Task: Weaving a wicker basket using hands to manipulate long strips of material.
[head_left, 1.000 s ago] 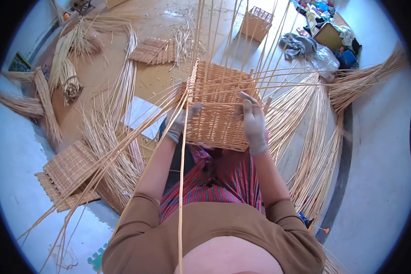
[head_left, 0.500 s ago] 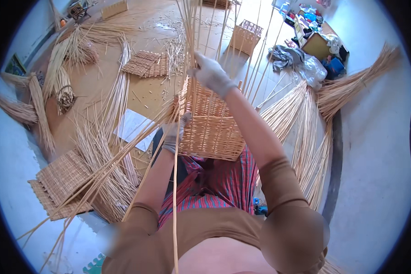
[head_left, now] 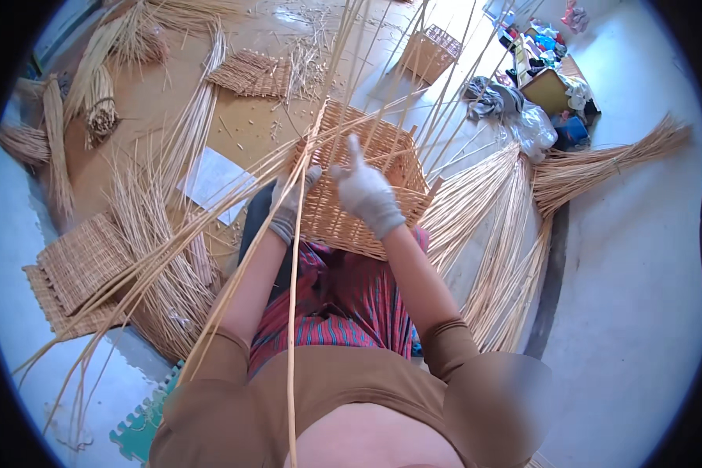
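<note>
A square woven wicker basket rests over my lap, with long upright canes rising from it and loose canes crossing its left corner. My left hand, in a pale knit glove, grips the basket's left side, partly hidden behind the canes. My gloved right hand is at the basket's front, over its top edge, with the index finger stretched upward and the thumb apart; I see nothing held in it. The striped red cloth covers my lap below the basket.
Cane bundles lie at left and right. Woven panels rest at lower left and farther back. A white sheet, a wicker box, a pile of bags and clothing and a green mat are around me.
My right hand left the basket's right rim, reached up among the upright canes, then came down to the basket's front. The basket has tilted; my left hand still holds it.
</note>
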A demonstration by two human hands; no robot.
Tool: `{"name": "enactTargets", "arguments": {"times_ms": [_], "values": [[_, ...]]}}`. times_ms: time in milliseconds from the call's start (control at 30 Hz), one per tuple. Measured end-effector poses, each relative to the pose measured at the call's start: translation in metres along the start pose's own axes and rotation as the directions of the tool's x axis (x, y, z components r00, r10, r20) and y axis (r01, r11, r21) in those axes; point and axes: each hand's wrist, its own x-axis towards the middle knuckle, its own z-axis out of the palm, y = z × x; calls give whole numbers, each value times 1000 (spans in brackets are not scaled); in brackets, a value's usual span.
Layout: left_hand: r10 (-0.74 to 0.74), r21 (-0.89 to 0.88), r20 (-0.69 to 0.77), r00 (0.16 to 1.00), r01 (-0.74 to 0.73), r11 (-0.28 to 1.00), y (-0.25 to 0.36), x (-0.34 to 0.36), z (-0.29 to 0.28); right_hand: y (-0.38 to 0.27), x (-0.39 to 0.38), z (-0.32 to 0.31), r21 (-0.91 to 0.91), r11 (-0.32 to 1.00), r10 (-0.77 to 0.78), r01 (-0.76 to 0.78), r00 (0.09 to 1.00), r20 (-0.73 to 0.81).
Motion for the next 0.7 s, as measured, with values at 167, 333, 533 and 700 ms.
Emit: {"name": "enactTargets", "arguments": {"times_ms": [167,333,533,700], "values": [[-2,-341,36,999,14,940,-66,41,-60,-52,3,5,241,969,-20,51,992,-128],[241,-114,-60,969,-247,962,-36,17,-9,-12,32,15,422,609,-352,672,705,-616],[252,45,-69,965,-250,967,-58,30,-11,72,19,45,237,739,-106,631,456,-884],[351,132,-196,916,-330,935,-61,26,-22,84,-52,34,950,210,241,231,930,-279]]}}
